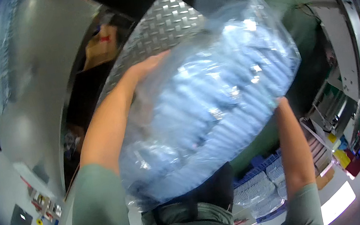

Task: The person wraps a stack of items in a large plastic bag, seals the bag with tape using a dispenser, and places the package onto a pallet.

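Clear plastic bag [214, 93] fills the middle of the view

Rows of pale-blue items [232, 86] show through the glossy plastic. The left hand [153, 63] lies against the bag's upper-left side, the right hand [282, 103] at its lower-right edge; the fingers are mostly blurred or hidden. A patterned metal plate [168, 16] shows beyond the bag, with a brown box [101, 50] to its left. Near the right forearm [295, 151], a blue crate [258, 167] holds pale packs [254, 190].

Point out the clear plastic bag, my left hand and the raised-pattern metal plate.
Clear plastic bag [214, 93]: head view, middle of its upper side.
Left hand [150, 64]: head view, back of the hand.
Metal plate [167, 14]: head view, bare patterned surface.
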The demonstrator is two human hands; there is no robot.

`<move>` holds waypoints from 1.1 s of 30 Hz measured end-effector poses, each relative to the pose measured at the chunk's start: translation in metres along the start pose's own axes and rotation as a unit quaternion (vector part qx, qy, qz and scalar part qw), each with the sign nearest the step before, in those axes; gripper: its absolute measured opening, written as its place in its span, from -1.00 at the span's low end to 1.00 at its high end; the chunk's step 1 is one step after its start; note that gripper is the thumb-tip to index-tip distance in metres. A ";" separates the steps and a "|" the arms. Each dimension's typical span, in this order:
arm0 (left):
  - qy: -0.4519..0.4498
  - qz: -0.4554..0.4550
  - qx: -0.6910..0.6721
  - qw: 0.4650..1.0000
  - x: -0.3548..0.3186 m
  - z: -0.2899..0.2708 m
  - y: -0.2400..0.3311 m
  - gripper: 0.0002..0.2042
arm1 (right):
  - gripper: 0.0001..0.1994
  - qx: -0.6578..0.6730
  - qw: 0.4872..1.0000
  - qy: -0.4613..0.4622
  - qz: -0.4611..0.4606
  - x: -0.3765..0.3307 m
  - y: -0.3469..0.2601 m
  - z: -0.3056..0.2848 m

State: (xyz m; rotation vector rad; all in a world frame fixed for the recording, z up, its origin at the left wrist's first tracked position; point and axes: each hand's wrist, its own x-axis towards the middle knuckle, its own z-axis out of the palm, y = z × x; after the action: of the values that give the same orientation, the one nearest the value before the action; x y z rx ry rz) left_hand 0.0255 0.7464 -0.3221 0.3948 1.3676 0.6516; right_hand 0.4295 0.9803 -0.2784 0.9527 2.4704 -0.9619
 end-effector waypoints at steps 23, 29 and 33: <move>0.065 0.308 -0.265 0.911 -0.424 0.073 -0.088 -0.64 | -0.24 -0.064 0.966 0.212 -0.136 -0.253 -0.492 0.082; -0.055 0.067 -0.519 0.851 -0.408 0.052 -0.119 -0.80 | -0.25 -0.129 0.975 0.116 -0.138 -0.240 -0.525 0.099; -0.026 0.099 -0.563 0.820 -0.374 0.057 -0.151 -0.83 | -0.30 -0.141 0.982 0.074 -0.101 -0.223 -0.540 0.106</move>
State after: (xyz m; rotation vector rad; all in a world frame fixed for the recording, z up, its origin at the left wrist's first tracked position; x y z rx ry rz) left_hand 0.0854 0.3993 -0.1171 -0.4152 0.6863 1.4735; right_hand 0.2261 0.5059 0.0147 0.7139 2.7756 -0.5907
